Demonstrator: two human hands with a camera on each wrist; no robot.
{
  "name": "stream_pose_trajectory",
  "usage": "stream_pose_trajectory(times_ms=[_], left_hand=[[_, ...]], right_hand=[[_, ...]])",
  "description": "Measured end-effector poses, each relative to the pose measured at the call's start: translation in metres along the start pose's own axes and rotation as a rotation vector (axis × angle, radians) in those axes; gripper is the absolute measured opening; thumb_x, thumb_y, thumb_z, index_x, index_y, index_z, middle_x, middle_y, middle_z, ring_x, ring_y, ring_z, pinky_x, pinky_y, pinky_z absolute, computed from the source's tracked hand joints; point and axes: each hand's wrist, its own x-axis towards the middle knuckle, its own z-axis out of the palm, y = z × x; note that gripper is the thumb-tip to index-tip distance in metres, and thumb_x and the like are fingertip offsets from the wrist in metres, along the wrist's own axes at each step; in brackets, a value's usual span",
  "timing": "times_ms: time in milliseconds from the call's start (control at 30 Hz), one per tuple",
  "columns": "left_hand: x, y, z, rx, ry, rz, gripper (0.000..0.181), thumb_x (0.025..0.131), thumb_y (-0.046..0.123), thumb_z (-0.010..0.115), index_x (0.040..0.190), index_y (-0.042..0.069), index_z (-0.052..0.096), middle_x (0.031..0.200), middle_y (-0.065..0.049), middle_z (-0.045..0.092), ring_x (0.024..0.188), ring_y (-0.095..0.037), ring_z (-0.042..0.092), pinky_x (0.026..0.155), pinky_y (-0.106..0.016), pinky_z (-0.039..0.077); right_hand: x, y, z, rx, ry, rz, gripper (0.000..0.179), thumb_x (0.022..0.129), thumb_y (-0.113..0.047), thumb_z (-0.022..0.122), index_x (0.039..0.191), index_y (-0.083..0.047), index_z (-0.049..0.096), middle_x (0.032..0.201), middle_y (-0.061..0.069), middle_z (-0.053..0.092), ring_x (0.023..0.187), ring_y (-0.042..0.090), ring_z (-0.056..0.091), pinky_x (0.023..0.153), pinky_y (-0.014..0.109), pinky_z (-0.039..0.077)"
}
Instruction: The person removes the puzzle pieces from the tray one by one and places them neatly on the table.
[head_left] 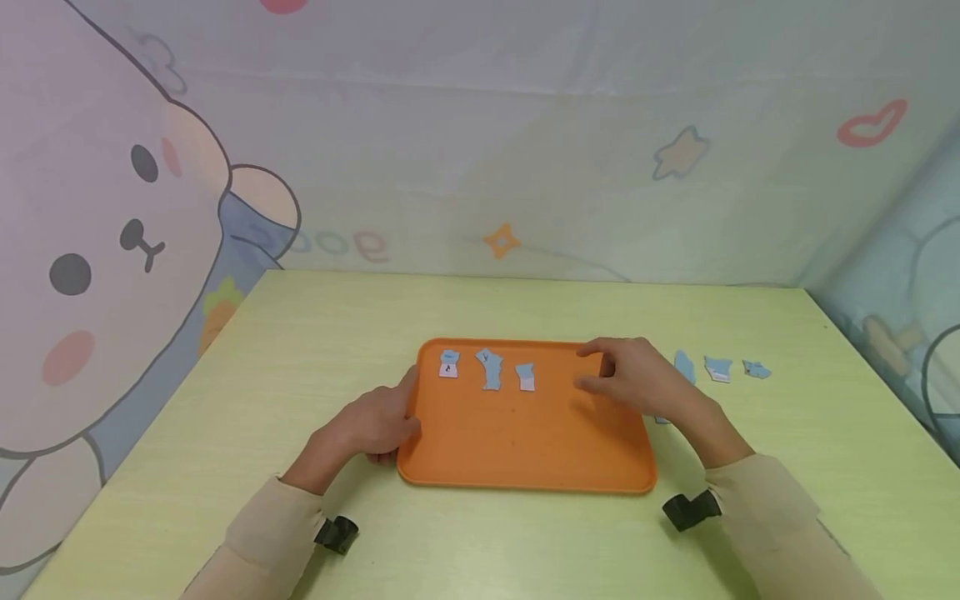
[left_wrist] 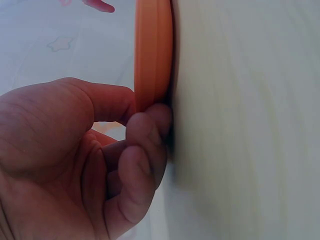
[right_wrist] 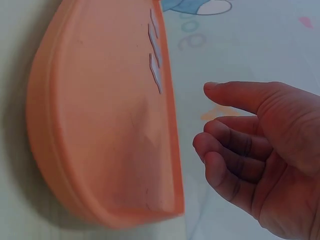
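Yellowish table (head_left: 360, 312) | orange tray (head_left: 517, 442), rounded corners | blue pieces (head_left: 492, 372) (some part-white)

The counter (head_left: 360, 317) is pale yellow-green with a faint grain. An orange tray (head_left: 525, 450) with rounded corners lies on it near the middle. Right of the tray, three small blue pieces (head_left: 717, 365) sit in a row (the middle one partly white); a fourth piece (head_left: 663, 420), mostly hidden, shows just beside the tray.
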Motion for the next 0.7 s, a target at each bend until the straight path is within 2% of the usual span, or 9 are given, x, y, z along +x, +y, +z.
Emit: stream_pose_trajectory(times_ms=[200,700], left_hand=[[0.0,0.0,0.0,-0.001,0.007,0.003,0.058,0.082,0.006,0.046,0.135,0.013,0.027,0.055,-0.007,0.055,0.039,-0.019,0.047,0.038,-0.032,0.04],[0.002,0.002,0.0,0.023,-0.011,-0.035,0.062,0.084,0.008,0.047,0.141,0.009,0.022,0.055,-0.008,0.058,0.041,-0.02,0.052,0.04,-0.032,0.044]], right_hand=[[0.009,-0.007,0.008,0.008,-0.033,-0.011,0.049,0.086,-0.039,0.065,0.126,-0.011,0.059,0.073,-0.001,0.063,0.065,0.015,0.056,0.059,0.032,0.046],[0.025,-0.021,0.021,0.023,-0.105,-0.017,0.055,0.085,-0.035,0.069,0.131,-0.01,0.054,0.064,0.001,0.062,0.054,0.015,0.057,0.06,0.032,0.046]])
